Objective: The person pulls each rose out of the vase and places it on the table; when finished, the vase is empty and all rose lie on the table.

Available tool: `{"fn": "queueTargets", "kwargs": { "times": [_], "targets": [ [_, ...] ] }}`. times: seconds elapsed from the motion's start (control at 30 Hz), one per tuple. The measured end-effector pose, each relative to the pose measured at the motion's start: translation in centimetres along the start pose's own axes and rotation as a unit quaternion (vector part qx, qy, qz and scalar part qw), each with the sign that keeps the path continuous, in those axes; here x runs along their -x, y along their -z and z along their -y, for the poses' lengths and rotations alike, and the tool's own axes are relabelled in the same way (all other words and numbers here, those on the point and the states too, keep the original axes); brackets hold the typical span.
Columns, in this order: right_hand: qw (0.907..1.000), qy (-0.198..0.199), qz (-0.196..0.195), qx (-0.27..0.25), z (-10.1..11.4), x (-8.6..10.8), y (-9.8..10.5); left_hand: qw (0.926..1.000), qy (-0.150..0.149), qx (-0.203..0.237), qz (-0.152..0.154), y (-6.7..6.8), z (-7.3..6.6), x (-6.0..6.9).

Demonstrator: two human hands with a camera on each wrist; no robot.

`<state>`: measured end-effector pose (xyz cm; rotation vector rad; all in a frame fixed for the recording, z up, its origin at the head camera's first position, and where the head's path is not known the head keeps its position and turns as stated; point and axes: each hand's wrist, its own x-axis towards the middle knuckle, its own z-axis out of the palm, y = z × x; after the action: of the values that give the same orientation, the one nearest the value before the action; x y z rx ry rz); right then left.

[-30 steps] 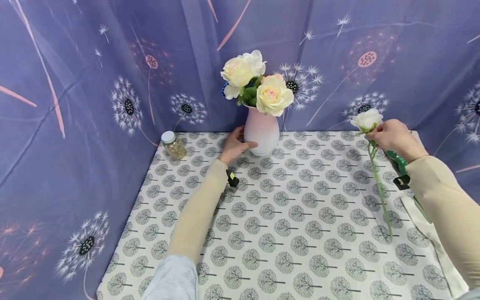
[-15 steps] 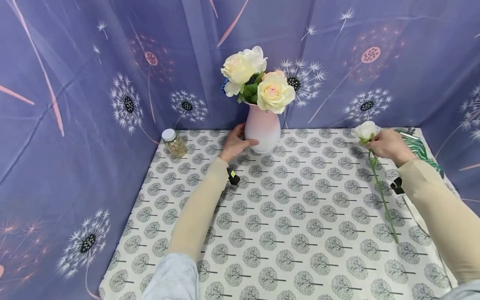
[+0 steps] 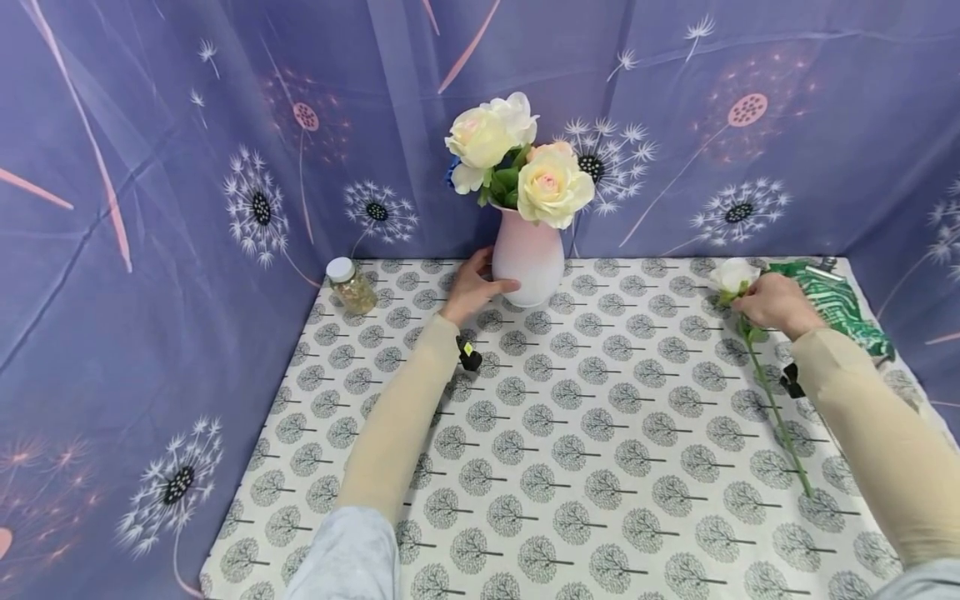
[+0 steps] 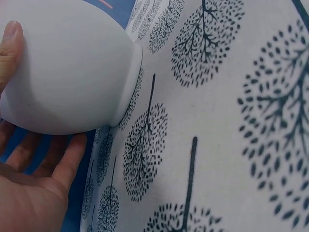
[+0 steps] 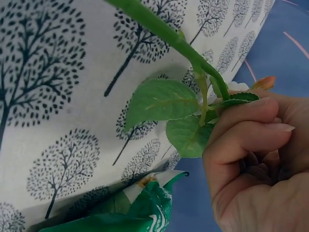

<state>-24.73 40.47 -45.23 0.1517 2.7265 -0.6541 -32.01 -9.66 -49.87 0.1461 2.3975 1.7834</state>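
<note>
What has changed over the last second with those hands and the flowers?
The right hand has moved down, lowering the white flower it pinches toward the table. More of the green packet now shows beside that hand. Nothing was newly gripped or released. The left hand still holds the vase; the jar stayed put.

Free room over cloth (image 3: 600, 379) between vase (image 3: 528, 260) and white flower (image 3: 733, 273), green packet (image 3: 843, 310) beside right hand (image 3: 776, 302), curtain (image 3: 652, 58) behind

We wear plain beige sleeves (image 3: 393, 417) starting just behind our bare left hand (image 3: 474, 290) and right hand (image 3: 776, 302). Behind each, on the inner side, sits a small black device (image 3: 471, 359), the left one marked yellow; farther back shows pale grey cloth (image 3: 351, 550).
</note>
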Motion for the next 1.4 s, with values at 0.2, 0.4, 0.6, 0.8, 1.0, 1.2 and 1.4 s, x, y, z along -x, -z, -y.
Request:
{"fn": "queueTargets", "kwargs": {
  "times": [0.2, 0.4, 0.6, 0.8, 1.0, 1.2, 1.4],
  "targets": [
    [1.0, 0.0, 0.004, -0.006, 0.1, -0.2, -0.5, 1.0, -0.005, 0.001, -0.002, 0.0, 0.1, 0.0],
    [0.9995, -0.013, 0.02, -0.023, -0.2, -0.3, -1.0, 1.0, -0.002, 0.007, -0.002, 0.0, 0.1, 0.1],
    [0.9996, -0.007, 0.011, -0.025, -0.6, -0.1, -1.4, 0.9999, -0.002, 0.012, -0.001, 0.1, 0.3, 0.0],
    [0.9996, -0.011, 0.005, -0.024, -0.8, -0.1, -1.7, 0.9999, 0.003, 0.015, 0.002, 0.2, 0.4, -0.2],
    [0.9992, -0.027, -0.006, -0.029, -1.0, 0.1, -2.0, 0.9999, 0.001, 0.012, 0.006, 0.1, 0.4, -0.3],
    [0.9988, -0.036, -0.026, -0.021, -1.0, 0.3, -2.3, 0.9999, -0.002, 0.015, 0.005, 0.1, 0.5, -0.4],
    [0.9984, -0.037, -0.041, -0.016, -1.1, 0.1, -2.7, 0.9999, 0.003, 0.013, 0.003, 0.1, 0.5, -0.3]
  ]
}}
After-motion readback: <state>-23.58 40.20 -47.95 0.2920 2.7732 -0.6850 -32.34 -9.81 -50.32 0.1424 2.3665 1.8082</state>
